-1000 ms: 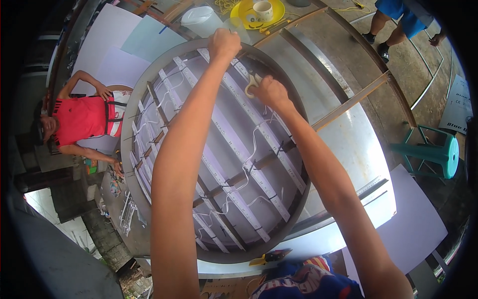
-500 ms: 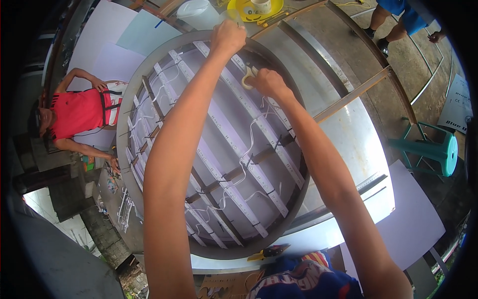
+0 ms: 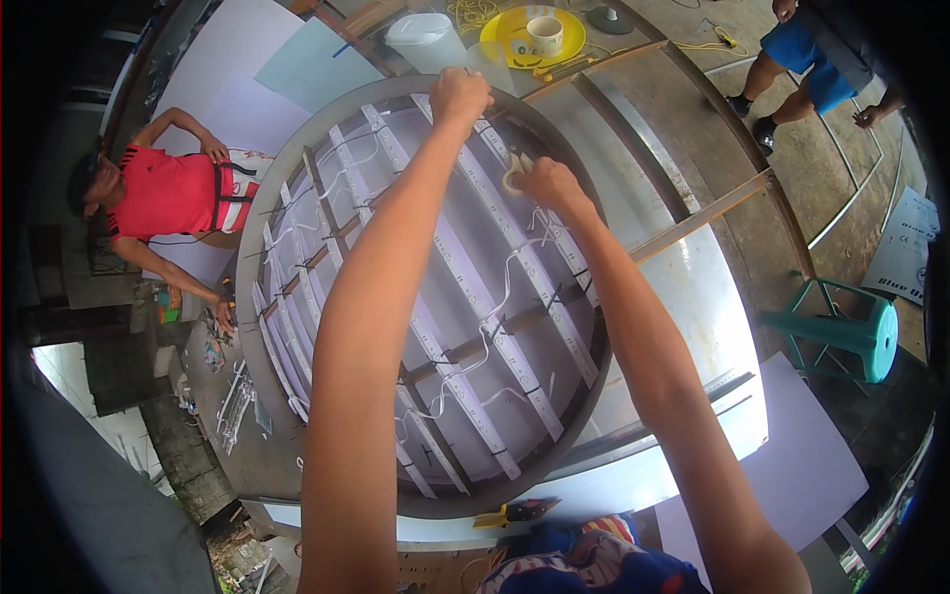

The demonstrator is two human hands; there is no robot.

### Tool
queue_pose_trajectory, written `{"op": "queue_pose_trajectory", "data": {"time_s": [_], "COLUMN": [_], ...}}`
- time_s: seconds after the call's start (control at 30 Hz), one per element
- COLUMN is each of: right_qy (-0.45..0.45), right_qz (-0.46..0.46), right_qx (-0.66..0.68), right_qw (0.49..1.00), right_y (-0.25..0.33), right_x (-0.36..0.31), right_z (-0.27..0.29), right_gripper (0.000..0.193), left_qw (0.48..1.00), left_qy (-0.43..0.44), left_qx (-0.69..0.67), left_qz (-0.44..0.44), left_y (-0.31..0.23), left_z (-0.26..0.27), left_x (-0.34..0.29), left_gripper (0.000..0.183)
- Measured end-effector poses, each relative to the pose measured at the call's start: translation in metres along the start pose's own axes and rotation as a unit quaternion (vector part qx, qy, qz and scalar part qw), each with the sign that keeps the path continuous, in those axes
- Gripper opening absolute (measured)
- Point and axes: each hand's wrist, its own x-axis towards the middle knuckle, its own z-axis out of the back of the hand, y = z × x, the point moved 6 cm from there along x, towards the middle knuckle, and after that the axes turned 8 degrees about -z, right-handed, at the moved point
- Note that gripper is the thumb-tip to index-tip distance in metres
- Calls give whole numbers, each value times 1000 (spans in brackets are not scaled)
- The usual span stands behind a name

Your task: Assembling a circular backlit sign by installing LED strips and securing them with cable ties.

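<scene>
A large round grey frame (image 3: 259, 327) lies in front of me, its rim deep. Across it run several white LED strips (image 3: 450, 371), with white wires and dark crossbars among them. At the far rim my left hand (image 3: 461, 99) is closed, fingers pinched together; what they hold, if anything, is too small to make out. My right hand (image 3: 554, 186) is closed on scissors with cream loop handles (image 3: 512, 179), above the far right part of the frame. Most of the scissors' blades are hard to see.
A person in red (image 3: 173, 188) is at the left, one hand by the rim. Beyond the frame are a white bucket (image 3: 424, 42) and a yellow tray (image 3: 492, 38) with a cup. Metal sheeting (image 3: 683, 297) and a green stool (image 3: 871, 337) lie right. Another person (image 3: 807, 74) stands far right.
The whole view has shifted, so things appear lower and mostly further right. Both hands remain near the far rim, the right hand still holding the scissors.
</scene>
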Motion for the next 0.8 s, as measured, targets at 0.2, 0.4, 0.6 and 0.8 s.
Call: {"op": "queue_pose_trajectory", "data": {"time_s": [0.2, 0.4, 0.6, 0.8], "right_qy": [-85, -99, -74, -120], "right_qz": [29, 42, 47, 97], "right_qx": [1, 28, 19, 7], "right_qw": [996, 994, 996, 988], "right_y": [-3, -4, 2, -5], "right_x": [-5, -11, -8, -4], "right_z": [-11, -8, -4, -12], "right_gripper": [70, 74, 74, 67], "left_qw": [994, 994, 994, 990], "left_qy": [43, 45, 61, 63], "left_qx": [86, 86, 77, 78], "left_qz": [-42, -42, -42, -96], "left_y": [-8, -12, -12, -19], "left_z": [-11, -10, -13, -16], "left_x": [4, 7, 9, -3], "left_gripper": [30, 30, 30, 30]}}
